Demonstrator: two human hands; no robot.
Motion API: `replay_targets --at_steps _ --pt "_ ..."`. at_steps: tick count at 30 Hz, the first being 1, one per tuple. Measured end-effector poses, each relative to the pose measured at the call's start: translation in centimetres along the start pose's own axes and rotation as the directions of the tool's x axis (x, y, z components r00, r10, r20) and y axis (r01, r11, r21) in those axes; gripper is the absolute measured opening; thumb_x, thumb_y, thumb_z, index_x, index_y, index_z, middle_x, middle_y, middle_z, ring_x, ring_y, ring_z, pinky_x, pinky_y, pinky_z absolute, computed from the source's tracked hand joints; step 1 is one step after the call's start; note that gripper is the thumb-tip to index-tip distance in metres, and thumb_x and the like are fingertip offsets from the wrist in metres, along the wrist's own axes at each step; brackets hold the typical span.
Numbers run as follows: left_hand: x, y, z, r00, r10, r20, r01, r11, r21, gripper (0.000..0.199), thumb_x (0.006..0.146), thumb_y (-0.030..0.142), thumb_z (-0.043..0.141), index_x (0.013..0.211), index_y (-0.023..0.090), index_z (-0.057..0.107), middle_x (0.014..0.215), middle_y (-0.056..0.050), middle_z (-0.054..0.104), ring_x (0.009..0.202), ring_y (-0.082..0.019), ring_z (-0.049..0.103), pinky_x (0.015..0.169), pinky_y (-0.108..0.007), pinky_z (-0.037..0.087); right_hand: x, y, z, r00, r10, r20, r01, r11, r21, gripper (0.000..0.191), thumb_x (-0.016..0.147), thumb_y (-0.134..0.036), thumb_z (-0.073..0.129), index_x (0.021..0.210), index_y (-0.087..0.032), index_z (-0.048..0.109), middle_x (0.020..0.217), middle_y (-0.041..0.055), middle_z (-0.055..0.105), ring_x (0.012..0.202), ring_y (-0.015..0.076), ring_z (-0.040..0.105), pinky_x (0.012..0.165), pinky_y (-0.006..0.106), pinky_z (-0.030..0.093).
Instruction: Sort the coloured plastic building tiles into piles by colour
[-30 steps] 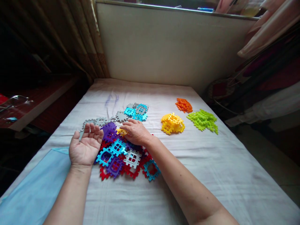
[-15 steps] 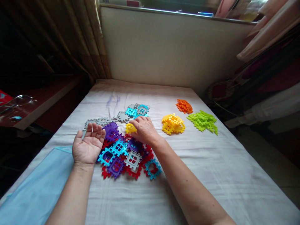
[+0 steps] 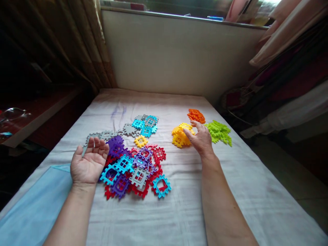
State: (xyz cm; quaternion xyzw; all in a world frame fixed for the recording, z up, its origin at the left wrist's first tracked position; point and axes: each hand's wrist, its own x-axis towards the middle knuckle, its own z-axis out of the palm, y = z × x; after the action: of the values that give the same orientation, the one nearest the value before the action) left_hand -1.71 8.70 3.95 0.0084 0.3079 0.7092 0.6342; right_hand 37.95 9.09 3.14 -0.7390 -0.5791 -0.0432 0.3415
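Observation:
My right hand [image 3: 202, 138] hovers at the right edge of the yellow block pile [image 3: 180, 139], thumb and fingers apart; I see nothing held in it. My left hand [image 3: 89, 160] lies palm up with fingers loosely stretched, beside the mixed heap's left edge. That heap holds red, purple, blue and grey interlocking blocks, among them a grey window block [image 3: 139, 176], a blue frame block [image 3: 161, 186] and a purple block [image 3: 120, 185]. A single yellow window block [image 3: 140, 141] lies at the heap's far edge.
Orange blocks [image 3: 196, 116] and lime green blocks [image 3: 219, 132] form piles at the right. Grey blocks [image 3: 130, 130] and blue blocks [image 3: 147, 131] lie behind the heap. A light blue cloth [image 3: 38, 205] covers the bed's left side. Glasses [image 3: 14, 114] rest on a side table.
My right hand has moved right from the yellow block by the heap to the yellow pile, its fingers now apart. My left hand keeps its palm-up pose. The camera view has shifted slightly.

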Motion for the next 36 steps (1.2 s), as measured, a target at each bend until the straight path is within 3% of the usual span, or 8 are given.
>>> replay_targets --at_steps 15,21,24,27,31,36 --pt "-0.1 -0.2 0.6 1.0 0.018 -0.025 -0.018 1.0 0.021 0.038 0.095 0.039 0.035 0.103 0.016 0.064 0.088 -0.005 0.076 0.08 -0.02 0.074 0.069 -0.036 0.062 -0.3 1.3 1.1 0.99 0.109 0.093 -0.103 0.992 -0.071 0.048 0.08 -0.046 0.059 0.12 -0.021 0.064 0.114 0.011 0.07 0.106 0.0294 0.061 0.096 0.045 0.045" --pt "-0.2 -0.2 0.4 1.0 0.019 -0.023 -0.019 1.0 0.026 0.036 0.094 0.039 0.037 0.104 0.017 0.064 0.088 -0.005 0.076 0.081 -0.02 0.073 0.07 -0.036 0.062 -0.1 0.8 0.8 0.999 0.039 0.019 -0.038 0.998 -0.044 0.042 0.082 -0.043 0.058 0.115 -0.019 0.067 0.117 0.0136 0.068 0.111 0.0301 0.058 0.098 0.045 0.044" --pt "-0.1 -0.2 0.3 1.0 0.022 -0.022 -0.022 1.0 0.023 0.036 0.093 0.038 0.038 0.104 0.017 0.064 0.089 -0.004 0.076 0.082 -0.02 0.073 0.07 -0.035 0.062 -0.1 -1.1 0.5 0.997 -0.059 -0.045 0.06 0.998 0.01 0.034 0.086 -0.037 0.053 0.11 -0.019 0.069 0.114 0.0134 0.068 0.111 0.0285 0.058 0.099 0.044 0.044" --pt "0.0 -0.1 0.1 1.0 0.016 -0.007 -0.016 1.0 0.022 0.035 0.094 0.039 0.039 0.104 0.017 0.064 0.089 -0.004 0.076 0.083 -0.02 0.073 0.073 -0.035 0.062 -0.7 -4.4 0.8 0.985 -0.169 -0.032 0.171 0.982 0.08 0.028 0.089 -0.032 0.051 0.104 -0.02 0.071 0.109 0.0115 0.07 0.105 0.0261 0.061 0.097 0.041 0.045" --pt "0.3 -0.1 -0.4 0.999 0.002 0.046 -0.003 0.999 0.033 0.033 0.094 0.039 0.041 0.105 0.018 0.064 0.092 -0.004 0.076 0.088 -0.019 0.073 0.078 -0.034 0.061 -2.8 -9.5 2.0 0.936 -0.302 0.181 0.273 0.947 0.169 0.024 0.091 -0.029 0.051 0.102 -0.023 0.072 0.107 0.0069 0.072 0.102 0.0219 0.063 0.093 0.034 0.047" --pt "0.5 -0.1 -0.9 0.996 0.006 0.089 -0.01 0.999 0.05 0.029 0.092 0.04 0.045 0.103 0.019 0.064 0.095 -0.005 0.076 0.088 -0.018 0.073 0.079 -0.034 0.061 -5.2 -13.9 3.4 0.858 -0.235 0.457 0.234 0.97 0.06 0.03 0.092 -0.035 0.052 0.114 -0.024 0.069 0.116 0.007 0.07 0.106 0.0234 0.063 0.09 0.034 0.047"
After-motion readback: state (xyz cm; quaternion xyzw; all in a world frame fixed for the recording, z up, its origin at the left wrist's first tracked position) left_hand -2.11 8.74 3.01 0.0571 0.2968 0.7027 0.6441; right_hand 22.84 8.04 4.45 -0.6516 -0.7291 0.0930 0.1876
